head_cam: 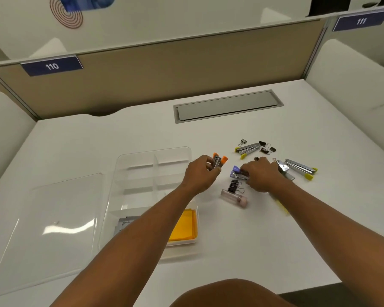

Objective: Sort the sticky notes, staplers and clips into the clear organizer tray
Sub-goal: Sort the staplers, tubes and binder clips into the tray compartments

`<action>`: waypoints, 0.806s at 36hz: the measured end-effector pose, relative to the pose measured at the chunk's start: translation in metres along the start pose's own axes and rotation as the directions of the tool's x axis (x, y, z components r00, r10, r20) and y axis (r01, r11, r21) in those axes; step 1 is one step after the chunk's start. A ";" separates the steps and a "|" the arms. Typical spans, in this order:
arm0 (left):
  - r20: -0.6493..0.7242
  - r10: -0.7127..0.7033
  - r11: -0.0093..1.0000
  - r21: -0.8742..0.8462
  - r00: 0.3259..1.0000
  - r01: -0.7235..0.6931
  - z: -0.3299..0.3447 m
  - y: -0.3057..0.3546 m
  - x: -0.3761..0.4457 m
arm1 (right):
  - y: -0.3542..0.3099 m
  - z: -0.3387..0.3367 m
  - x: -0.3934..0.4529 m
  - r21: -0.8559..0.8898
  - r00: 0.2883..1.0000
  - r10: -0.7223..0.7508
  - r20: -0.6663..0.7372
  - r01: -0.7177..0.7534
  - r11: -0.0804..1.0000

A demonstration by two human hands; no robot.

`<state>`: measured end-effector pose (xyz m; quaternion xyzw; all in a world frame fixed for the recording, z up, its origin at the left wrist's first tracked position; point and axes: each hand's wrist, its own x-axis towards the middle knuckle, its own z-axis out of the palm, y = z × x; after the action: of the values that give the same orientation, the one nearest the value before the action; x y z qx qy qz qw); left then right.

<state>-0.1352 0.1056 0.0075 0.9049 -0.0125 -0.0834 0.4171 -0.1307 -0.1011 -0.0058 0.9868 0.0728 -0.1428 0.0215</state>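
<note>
My left hand (200, 173) is closed around an orange-tipped metal stapler (218, 161), held just above the table to the right of the clear organizer tray (186, 151). My right hand (261, 173) has its fingers on a purple stapler (237, 172) that lies on the table. Orange sticky notes (186, 227) and a grey packet (124, 223) lie in the tray's near compartments, partly hidden by my left forearm. Two yellow-tipped staplers (248, 148) (302, 168) and several black binder clips (267, 148) lie at the right. One binder clip (234, 187) sits beside a clear pink stapler (234, 198).
The tray's clear lid (47, 220) lies flat to the left of the tray. A grey cable hatch (228, 105) is set into the desk at the back. A beige partition closes the far edge; white side panels stand on both sides.
</note>
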 end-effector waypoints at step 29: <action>-0.128 0.099 0.982 -0.147 0.987 -0.118 -0.067 -0.045 -0.043 | -0.083 -0.036 -0.011 0.967 0.999 0.037 -0.012 0.002 0.255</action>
<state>-0.1686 0.1892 0.0223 0.8712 -0.0303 -0.0068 0.4899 -0.1432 -0.0182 0.0303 0.7978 -0.0399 -0.1413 -0.5847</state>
